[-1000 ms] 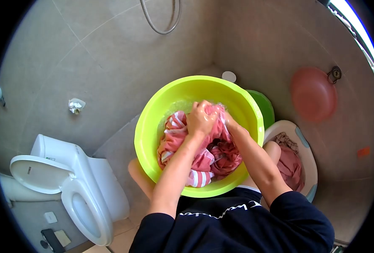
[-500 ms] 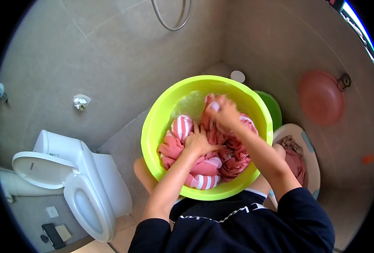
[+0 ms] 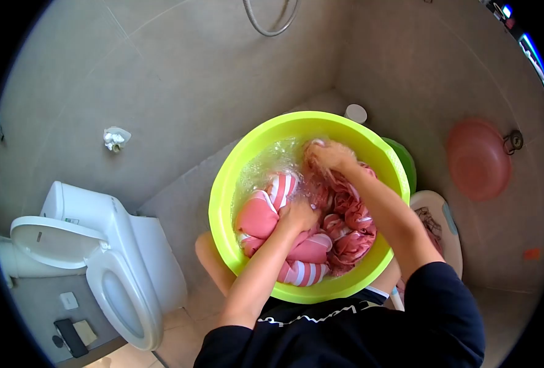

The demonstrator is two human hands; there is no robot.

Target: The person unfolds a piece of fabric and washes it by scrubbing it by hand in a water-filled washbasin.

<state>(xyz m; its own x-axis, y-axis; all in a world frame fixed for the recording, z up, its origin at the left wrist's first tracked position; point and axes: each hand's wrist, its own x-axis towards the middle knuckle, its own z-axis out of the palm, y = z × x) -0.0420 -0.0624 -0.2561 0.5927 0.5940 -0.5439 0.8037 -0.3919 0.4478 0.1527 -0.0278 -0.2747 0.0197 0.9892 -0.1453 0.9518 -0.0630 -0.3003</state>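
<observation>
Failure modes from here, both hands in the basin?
Splash: the water looks churned inside the basin, so a brisk stroke might slop some out.
Tangle: the pink-and-white cloth lies bunched by the left hand and right hand, so it may twist or knot.

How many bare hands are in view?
2, both in the round yellow-green plastic basin: the left hand on wet pink cloth, the right hand farther forward.

Two hands point(image 3: 300, 216) point(image 3: 334, 156), one lime basin point(image 3: 221, 211), one toilet point(image 3: 113, 270), one hose point(image 3: 272, 34).
</observation>
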